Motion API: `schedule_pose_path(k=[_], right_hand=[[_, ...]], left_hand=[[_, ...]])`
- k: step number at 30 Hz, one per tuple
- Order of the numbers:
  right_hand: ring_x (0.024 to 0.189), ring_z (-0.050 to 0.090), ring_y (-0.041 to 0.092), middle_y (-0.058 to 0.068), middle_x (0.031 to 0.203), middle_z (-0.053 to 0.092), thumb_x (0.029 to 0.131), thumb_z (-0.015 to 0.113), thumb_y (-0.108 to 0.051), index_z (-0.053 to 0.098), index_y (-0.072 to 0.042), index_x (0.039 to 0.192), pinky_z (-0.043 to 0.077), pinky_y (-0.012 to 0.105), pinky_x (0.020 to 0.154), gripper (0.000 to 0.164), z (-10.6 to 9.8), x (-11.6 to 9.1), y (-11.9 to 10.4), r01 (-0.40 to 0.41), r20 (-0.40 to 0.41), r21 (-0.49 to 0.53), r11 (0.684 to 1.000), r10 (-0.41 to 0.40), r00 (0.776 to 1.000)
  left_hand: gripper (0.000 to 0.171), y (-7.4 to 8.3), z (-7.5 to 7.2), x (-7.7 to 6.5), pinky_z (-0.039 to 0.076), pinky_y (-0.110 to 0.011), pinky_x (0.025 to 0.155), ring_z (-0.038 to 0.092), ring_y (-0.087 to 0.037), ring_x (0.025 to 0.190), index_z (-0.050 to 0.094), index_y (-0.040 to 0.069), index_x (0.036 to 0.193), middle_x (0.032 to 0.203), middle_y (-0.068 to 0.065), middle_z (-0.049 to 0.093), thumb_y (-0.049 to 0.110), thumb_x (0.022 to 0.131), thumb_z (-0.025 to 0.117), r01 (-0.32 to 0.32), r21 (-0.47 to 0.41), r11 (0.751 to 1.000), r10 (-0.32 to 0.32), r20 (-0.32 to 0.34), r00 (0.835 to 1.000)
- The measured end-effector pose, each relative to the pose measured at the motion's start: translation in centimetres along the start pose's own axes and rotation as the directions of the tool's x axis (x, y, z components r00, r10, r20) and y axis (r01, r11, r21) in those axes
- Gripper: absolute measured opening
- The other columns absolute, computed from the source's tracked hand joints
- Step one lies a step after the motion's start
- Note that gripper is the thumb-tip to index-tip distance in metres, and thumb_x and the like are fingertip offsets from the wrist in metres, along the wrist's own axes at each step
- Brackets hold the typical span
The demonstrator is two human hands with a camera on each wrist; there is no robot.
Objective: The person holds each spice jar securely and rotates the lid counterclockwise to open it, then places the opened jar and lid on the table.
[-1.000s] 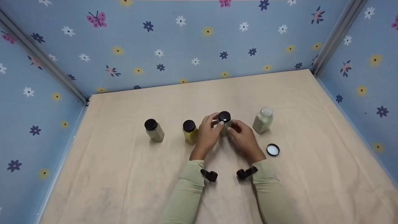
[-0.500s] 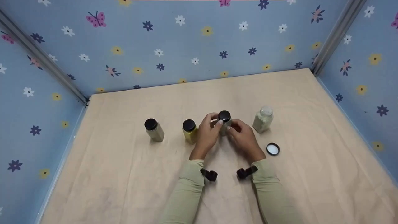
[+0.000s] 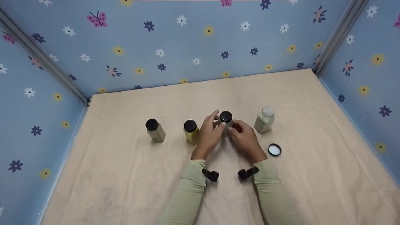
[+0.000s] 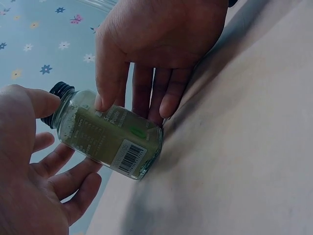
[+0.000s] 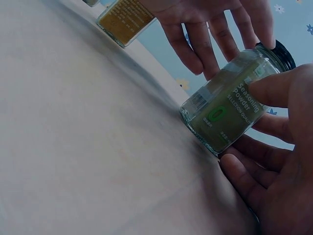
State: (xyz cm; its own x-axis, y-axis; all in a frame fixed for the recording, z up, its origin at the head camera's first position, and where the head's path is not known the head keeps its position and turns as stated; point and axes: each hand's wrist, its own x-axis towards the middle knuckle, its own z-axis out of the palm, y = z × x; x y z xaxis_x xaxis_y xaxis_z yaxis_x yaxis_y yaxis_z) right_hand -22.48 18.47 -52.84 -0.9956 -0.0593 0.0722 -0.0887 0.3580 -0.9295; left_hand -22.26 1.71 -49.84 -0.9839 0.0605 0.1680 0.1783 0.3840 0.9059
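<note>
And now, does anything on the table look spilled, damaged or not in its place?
Only one thing: unlike the held jar, the yellow jar and the leftmost jar, the rightmost jar has no black lid. A loose black lid lies near it, pale inside facing up. No spill or damage shows.

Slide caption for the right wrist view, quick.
Right hand grips a clear glass Seasoning Powder bottle, left hand at its black cap, a glass bottle with orange-brown contents beyond.

Beige table: grey-green jar, yellow jar, middle jar, uncapped jar upright; upturned lid.
</note>
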Motion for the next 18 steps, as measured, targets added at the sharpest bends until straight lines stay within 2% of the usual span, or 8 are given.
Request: schedule_pose_path(k=[6, 11, 18], right_hand=[[0.114, 0.060, 0.021, 0.008, 0.122, 0.066, 0.097, 0.066, -0.021, 0.066, -0.008, 0.127, 0.046, 0.038, 0.100, 0.032, 0.00, 0.03, -0.03, 0.020, -0.006, 0.013, 1.000, -0.020, 1.000], [0.113, 0.061, 0.022, 0.009, 0.123, 0.066, 0.097, 0.066, -0.021, 0.065, -0.006, 0.127, 0.047, 0.040, 0.099, 0.033, 0.01, -0.07, -0.10, 0.032, 0.000, 0.039, 0.999, -0.032, 0.999], [0.114, 0.061, 0.021, 0.008, 0.122, 0.067, 0.097, 0.066, -0.022, 0.066, -0.007, 0.126, 0.046, 0.038, 0.100, 0.032, 0.06, -0.07, -0.16, 0.018, -0.006, 0.042, 0.999, -0.017, 1.000]], left_hand=[[0.055, 0.40, 0.05, 0.32, 0.047, -0.032, 0.097, 0.060, -0.017, 0.115, 0.050, 0.019, 0.149, 0.125, -0.004, 0.055, 0.028, 0.096, 0.062, 0.010, 0.055, 0.998, -0.011, 0.006, 1.000], [0.054, 0.38, 0.15, 0.50, 0.047, -0.033, 0.090, 0.061, -0.017, 0.109, 0.053, 0.020, 0.147, 0.123, -0.005, 0.055, 0.030, 0.095, 0.062, 0.007, 0.090, 0.996, -0.007, 0.005, 1.000], [0.049, 0.26, 0.24, 0.46, 0.048, -0.030, 0.088, 0.064, -0.016, 0.104, 0.058, 0.017, 0.141, 0.119, -0.005, 0.057, 0.027, 0.093, 0.065, -0.009, 0.067, 0.998, 0.010, -0.020, 1.000]])
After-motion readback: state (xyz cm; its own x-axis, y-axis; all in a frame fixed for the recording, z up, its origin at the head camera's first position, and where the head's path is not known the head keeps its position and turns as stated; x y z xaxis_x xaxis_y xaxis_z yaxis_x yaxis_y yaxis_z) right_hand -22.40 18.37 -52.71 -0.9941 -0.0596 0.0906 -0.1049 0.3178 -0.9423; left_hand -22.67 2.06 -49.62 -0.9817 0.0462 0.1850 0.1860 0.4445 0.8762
